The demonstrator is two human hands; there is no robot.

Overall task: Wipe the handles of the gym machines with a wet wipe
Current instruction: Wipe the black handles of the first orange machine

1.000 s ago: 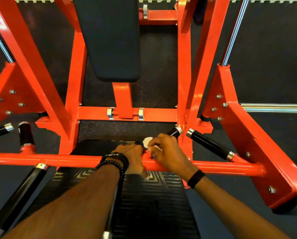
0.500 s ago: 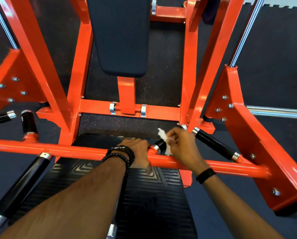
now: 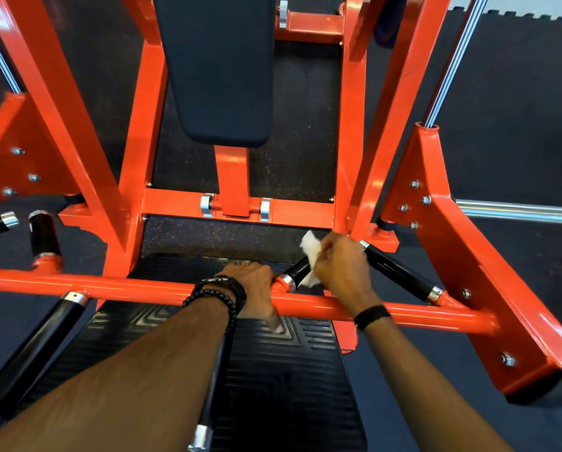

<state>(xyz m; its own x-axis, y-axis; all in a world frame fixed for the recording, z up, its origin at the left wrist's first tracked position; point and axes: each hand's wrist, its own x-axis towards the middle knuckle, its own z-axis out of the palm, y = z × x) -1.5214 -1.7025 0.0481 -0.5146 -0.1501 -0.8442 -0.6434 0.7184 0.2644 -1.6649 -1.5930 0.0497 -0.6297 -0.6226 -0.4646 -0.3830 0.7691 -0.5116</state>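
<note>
The crumpled white wet wipe point(image 3: 309, 260) sits just right of centre, at about 2 o'clock from the left hand point(image 3: 252, 288), wrapped round the short black rubber-sleeved handle point(image 3: 296, 271) that rises from the long orange horizontal crossbar point(image 3: 109, 285). It looks thin, limp and damp, so it should drape and cling to the sleeve but bunch or tear if dragged hard; holding it folded over the handle and squeezing through it seems the safest grip. The handle itself is rigid, fixed at a chrome collar, and will not give.

The right hand point(image 3: 341, 267) comes in from 5 o'clock, wrist bent slightly, fingers curled round the upper part of that handle with the wipe pinched between palm and sleeve; a loose corner of the wipe sticks up at 11 o'clock of the knuckles. The fingertips are hidden behind the handle.

The left hand, forearm reaching in from 7 o'clock with dark bead bracelets at the wrist, curls over the orange crossbar just beside the handle's base, thumb tucked beneath, apparently bracing.

A second, longer black angled handle point(image 3: 398, 272) lies at 3 o'clock of the right hand, close by. 3 more black handles show at far left, probably not yet reached.
</note>
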